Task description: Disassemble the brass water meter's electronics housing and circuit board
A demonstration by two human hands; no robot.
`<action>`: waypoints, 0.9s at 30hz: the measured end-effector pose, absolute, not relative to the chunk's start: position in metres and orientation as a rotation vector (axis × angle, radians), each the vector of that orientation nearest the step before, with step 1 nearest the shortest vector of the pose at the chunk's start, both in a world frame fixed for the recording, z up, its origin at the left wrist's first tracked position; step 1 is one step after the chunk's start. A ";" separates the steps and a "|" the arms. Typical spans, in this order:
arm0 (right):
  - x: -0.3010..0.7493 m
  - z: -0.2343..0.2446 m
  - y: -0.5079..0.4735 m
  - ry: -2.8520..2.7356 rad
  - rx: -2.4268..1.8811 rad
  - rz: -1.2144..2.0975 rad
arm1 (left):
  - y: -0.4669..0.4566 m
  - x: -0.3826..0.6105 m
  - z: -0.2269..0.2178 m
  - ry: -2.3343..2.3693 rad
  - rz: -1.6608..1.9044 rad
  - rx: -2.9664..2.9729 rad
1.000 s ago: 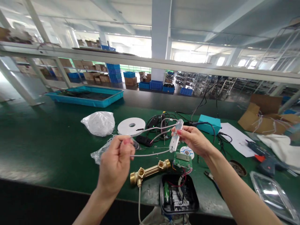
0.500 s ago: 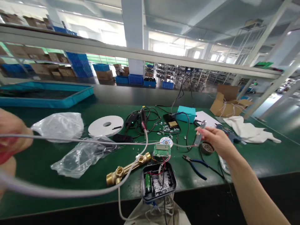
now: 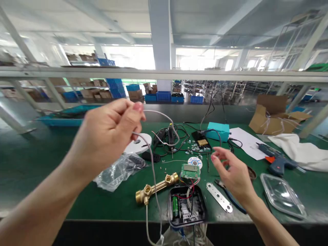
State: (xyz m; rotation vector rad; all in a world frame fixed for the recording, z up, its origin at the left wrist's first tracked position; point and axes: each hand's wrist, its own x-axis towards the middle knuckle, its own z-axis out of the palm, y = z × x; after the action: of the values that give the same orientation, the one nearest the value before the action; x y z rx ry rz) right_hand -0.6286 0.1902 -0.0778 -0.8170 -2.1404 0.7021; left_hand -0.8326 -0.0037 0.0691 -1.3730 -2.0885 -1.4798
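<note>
Two pliers (image 3: 232,200) and plate (image 3: 219,197) lie under right hand (image 3: 234,176).

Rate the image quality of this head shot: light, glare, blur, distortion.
Head view: windows behind the rail blow out to white; the clear lid at right carries glare; the raised left hand is close and soft, the right hand slightly blurred; the brass fitting and green table read sharp; straight beams bow toward the edges.

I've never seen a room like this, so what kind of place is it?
It looks like a factory workshop where electronic gadgets get put together. On the long green workbench lie a green circuit board, a brass pipe fitting and a glue gun. Stacked blue crates and cardboard boxes fill the hall behind.
</note>
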 end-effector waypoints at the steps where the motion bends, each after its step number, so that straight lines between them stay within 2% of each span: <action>1: -0.634 -0.059 0.182 -2.009 -0.680 0.732 | 0.001 -0.828 0.071 -2.089 -1.456 -1.451; 4: -0.655 -0.019 0.152 -1.977 -0.321 0.885 | 0.014 -0.813 0.071 -2.093 -1.465 -1.591; 8: -0.688 -0.008 0.132 -1.982 -0.197 1.275 | 0.026 -0.802 0.065 -2.114 -1.645 -1.654; 11: -0.693 -0.013 0.140 -1.896 -0.177 1.677 | 0.029 -0.810 0.057 -2.148 -1.934 -1.606; 13: -0.687 -0.016 0.148 -1.898 -0.195 1.732 | 0.031 -0.821 0.047 -2.176 -2.236 -1.509; 15: -0.680 -0.018 0.154 -1.929 -0.230 1.626 | 0.031 -0.829 0.035 -2.265 -2.441 -1.378; 16: -0.676 -0.019 0.155 -1.933 -0.251 1.562 | 0.029 -0.831 0.029 -2.356 -2.411 -1.311; 20: -0.669 -0.024 0.155 -1.895 -0.373 1.360 | 0.017 -0.826 0.006 -2.646 -1.692 -1.196; 21: -0.668 -0.026 0.154 -1.906 -0.391 1.296 | 0.014 -0.822 0.002 -2.687 -1.603 -1.252; 23: -0.667 -0.030 0.150 -1.978 -0.385 1.128 | 0.013 -0.812 -0.003 -2.785 -1.663 -1.454; 27: -0.664 -0.043 0.139 -2.234 -0.179 0.668 | 0.028 -0.800 -0.009 -2.779 -2.005 -1.722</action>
State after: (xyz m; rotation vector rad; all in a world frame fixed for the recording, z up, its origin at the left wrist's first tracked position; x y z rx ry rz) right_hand -0.6644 0.1386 -0.0431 -0.1794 -2.2340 0.6682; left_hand -0.8002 0.0278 -0.0088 -1.7219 -2.7791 -2.0053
